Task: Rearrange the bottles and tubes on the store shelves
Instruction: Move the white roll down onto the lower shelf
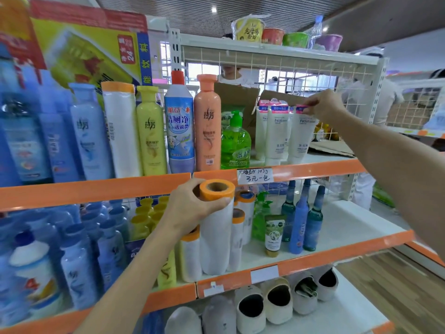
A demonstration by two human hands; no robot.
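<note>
left hand [192, 208] round roll [216, 227], right hand [322, 104] pinching tube [301, 133]

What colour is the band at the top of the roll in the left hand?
Orange, on the white roll that the left hand grips; head view.

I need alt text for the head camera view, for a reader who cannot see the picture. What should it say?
A person's left hand grips a white roll with an orange end in front of the middle shelf, while the right hand pinches the pink top of a white facial cleanser tube on the upper shelf. Tall shampoo and cleaner bottles stand to the left of the tubes.
</note>
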